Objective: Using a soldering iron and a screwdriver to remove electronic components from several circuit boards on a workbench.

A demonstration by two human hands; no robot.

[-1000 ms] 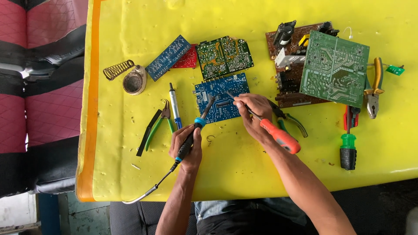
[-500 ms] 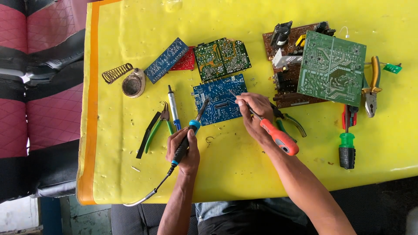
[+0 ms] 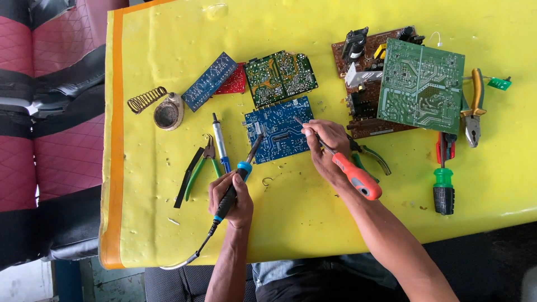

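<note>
left hand (image 3: 231, 197) is wrapped tight around a soldering iron (image 3: 239, 177) with a black grip and blue collar, fingers fully closed on it, tip angled up toward 1 o'clock and sitting at the left edge of the blue circuit board (image 3: 279, 129). right hand (image 3: 326, 148) is closed on a screwdriver (image 3: 341, 166) with an orange handle, pinched low on the shaft, handle sticking out toward 5 o'clock past the wrist. the metal tip lands on the blue board's right part. the board itself lies flat near the middle of the yellow table (image 3: 313, 223), just above both hands.

hard to tell exactly what spot either tip touches, the parts are too small. the iron's cord (image 3: 190, 256) runs off the near table edge and gets cut off. the right hand covers part of the green-handled pliers (image 3: 372, 159) behind it.

around the board: at 12 o'clock a green circuit board (image 3: 281, 77), at 10 o'clock a long blue board (image 3: 208, 81) over a red one (image 3: 232, 83). further left a round solder stand with a coil (image 3: 159, 107). at 9 o'clock a desoldering pump (image 3: 220, 142) and green side cutters (image 3: 201, 165). at 2 o'clock a big green board (image 3: 420, 85) lies on top of a brown board (image 3: 363, 84) with components. far right, yellow-handled pliers (image 3: 473, 109) and a green and black screwdriver (image 3: 443, 187).
</note>
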